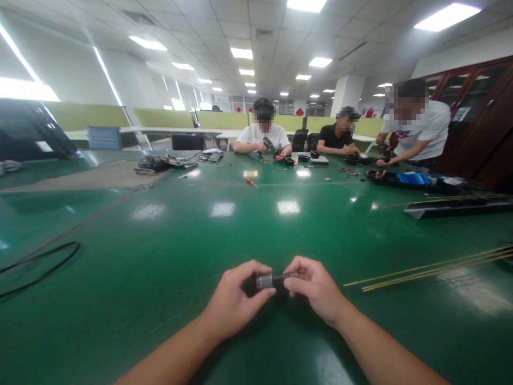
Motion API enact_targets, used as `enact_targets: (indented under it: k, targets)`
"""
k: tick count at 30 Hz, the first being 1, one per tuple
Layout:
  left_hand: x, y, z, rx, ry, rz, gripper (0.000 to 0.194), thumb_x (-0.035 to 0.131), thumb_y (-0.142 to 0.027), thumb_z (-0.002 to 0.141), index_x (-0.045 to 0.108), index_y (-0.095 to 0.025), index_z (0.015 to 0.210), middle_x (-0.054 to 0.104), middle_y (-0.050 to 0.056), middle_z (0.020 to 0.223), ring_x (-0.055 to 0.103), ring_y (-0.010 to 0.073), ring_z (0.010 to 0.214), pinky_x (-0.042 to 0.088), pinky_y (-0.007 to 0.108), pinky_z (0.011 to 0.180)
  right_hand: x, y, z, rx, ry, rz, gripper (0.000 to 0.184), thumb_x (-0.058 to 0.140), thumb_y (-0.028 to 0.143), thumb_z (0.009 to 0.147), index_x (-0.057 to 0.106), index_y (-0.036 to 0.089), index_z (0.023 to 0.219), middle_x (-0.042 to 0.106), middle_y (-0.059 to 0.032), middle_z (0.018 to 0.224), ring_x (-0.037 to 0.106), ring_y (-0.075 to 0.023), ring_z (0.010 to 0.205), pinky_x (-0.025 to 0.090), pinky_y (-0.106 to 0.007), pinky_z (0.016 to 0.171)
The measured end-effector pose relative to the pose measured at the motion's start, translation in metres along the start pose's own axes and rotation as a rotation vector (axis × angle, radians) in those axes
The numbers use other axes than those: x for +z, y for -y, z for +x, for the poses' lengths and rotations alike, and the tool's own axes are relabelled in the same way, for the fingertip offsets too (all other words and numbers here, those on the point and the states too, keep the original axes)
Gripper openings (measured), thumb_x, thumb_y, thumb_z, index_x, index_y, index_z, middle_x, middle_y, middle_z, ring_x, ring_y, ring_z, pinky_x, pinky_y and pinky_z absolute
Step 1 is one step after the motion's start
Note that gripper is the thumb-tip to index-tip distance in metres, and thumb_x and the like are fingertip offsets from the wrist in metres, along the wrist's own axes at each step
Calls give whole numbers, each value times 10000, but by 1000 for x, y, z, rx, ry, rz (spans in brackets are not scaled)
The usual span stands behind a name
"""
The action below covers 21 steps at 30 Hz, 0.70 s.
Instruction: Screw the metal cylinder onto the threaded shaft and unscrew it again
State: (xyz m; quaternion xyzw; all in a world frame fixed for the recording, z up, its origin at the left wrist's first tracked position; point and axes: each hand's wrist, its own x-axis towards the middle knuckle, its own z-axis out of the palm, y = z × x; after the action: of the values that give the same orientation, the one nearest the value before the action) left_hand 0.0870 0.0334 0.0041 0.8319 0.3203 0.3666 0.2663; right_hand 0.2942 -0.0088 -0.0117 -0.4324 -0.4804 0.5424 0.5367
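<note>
Centrally, two bare hands meet above a glossy green table (180,230), close to the camera wearer. The left hand (234,297) pinches a small grey metal cylinder (264,281) between thumb and fingers. The right hand (316,289) pinches a thin dark rod (290,275) that lines up with the cylinder's right end; whether they are joined is hard to tell. Any marking on these parts is too small to read. To the right lie several thin brass-coloured rods (425,268); at far left, a black cable (44,267) forms a loop. Farther off, a red screwdriver (250,182) lies near the middle of the table. Beyond it, a seated person in white (264,138) holds a power drill (269,143). To the right sits a person in black (335,140), and beside them a standing person in a white T-shirt (430,125) leans over the table. The T-shirt's chest print seems to read "IKE", its beginning unclear. Near them lies a bright blue bundle (414,178).
</note>
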Motion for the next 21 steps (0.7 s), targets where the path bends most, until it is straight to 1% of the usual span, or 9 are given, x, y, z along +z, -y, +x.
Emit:
enact_targets:
  k: [15, 21]
  targets:
    - [-1, -2, 1, -14, -1, 9, 198, 739, -267, 805, 685, -204, 986, 742, 20, 885, 699, 190, 796, 511, 281, 754, 0, -1, 0, -11, -7, -18, 222, 778, 294, 691, 605, 170, 753, 583, 30, 620, 536, -120, 550, 409, -243, 553]
    - [-1, -1, 0, -12, -2, 14, 191, 733, -256, 805, 685, -207, 984, 737, 7, 861, 696, 183, 777, 509, 273, 739, -1, -2, 0, -27, -17, -45, 197, 767, 273, 695, 609, 171, 754, 579, 33, 603, 546, -126, 551, 425, -246, 555]
